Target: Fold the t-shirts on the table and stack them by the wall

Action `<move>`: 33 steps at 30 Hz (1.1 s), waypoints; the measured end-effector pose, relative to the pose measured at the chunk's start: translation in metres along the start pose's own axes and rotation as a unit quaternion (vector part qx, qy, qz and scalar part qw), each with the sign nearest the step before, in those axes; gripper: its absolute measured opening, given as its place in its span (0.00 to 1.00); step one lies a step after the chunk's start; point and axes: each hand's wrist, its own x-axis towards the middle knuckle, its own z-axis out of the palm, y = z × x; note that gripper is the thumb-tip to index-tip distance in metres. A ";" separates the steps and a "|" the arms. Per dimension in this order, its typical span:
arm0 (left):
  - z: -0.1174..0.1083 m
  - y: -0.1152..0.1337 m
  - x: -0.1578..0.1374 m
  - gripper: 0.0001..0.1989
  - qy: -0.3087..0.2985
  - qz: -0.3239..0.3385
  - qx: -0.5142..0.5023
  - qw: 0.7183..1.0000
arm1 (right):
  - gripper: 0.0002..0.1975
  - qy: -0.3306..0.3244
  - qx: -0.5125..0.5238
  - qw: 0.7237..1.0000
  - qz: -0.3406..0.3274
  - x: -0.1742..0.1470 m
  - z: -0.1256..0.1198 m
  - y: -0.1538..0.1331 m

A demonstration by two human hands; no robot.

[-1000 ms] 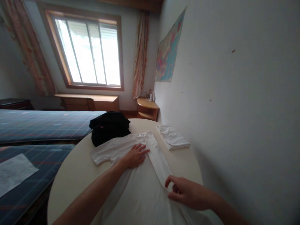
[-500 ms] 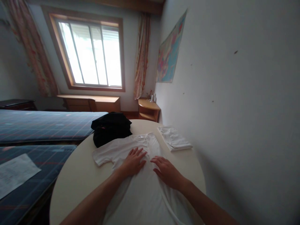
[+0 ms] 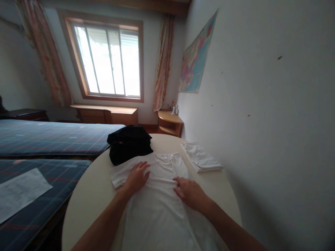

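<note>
A white short-sleeved T-shirt (image 3: 157, 212) lies spread on the round table, its collar at the far end and its lower part running out of view towards me. My left hand (image 3: 137, 177) rests open and flat on the shirt beside the left sleeve. On the shirt's right side is my right hand (image 3: 191, 192), its fingers bent and closed on the cloth by a crease that runs across the chest. Part of the shirt's right side is covered by this hand and forearm.
Behind the shirt sits a bundled black garment (image 3: 129, 144). A folded white garment (image 3: 201, 157) lies at the table's right, near the wall (image 3: 274, 150). Beds with plaid mattresses (image 3: 60, 137) stand left of the round table (image 3: 86, 195), one bearing a paper sheet (image 3: 23, 193).
My left hand has slid left across the shirt, away from its middle. My right hand's fingers have curled in. The chest cloth looks smoother, and the view has turned slightly left.
</note>
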 end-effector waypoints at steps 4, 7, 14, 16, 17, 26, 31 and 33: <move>0.004 -0.010 -0.003 0.20 -0.015 -0.016 0.025 0.999 | 0.23 0.078 -0.021 0.997 0.022 0.041 0.012 -0.003; 0.008 -0.010 -0.006 0.20 -0.055 0.006 0.024 0.998 | 0.31 0.067 -0.024 0.997 0.027 0.063 0.028 0.003; -0.007 -0.009 -0.001 0.17 0.012 -0.035 0.042 0.998 | 0.36 0.007 -0.021 0.999 0.050 0.058 0.048 0.019; -0.019 -0.010 0.000 0.17 0.052 -0.098 0.075 0.991 | 0.36 -0.002 -0.022 0.999 0.049 0.053 0.047 0.024; -0.026 -0.011 0.000 0.17 0.068 -0.137 0.096 0.984 | 0.36 -0.008 -0.022 0.999 0.049 0.051 0.045 0.026; -0.050 -0.036 -0.009 0.17 -0.007 -0.299 0.203 0.933 | 0.35 0.002 -0.027 0.990 0.138 0.072 0.027 -0.003; -0.053 -0.038 -0.004 0.14 -0.013 -0.302 0.172 0.938 | 0.35 0.010 -0.010 0.999 0.043 0.093 0.042 -0.034; -0.057 -0.035 -0.001 0.13 0.000 -0.305 0.146 0.941 | 0.36 -0.010 0.005 1.000 0.019 0.099 0.049 -0.039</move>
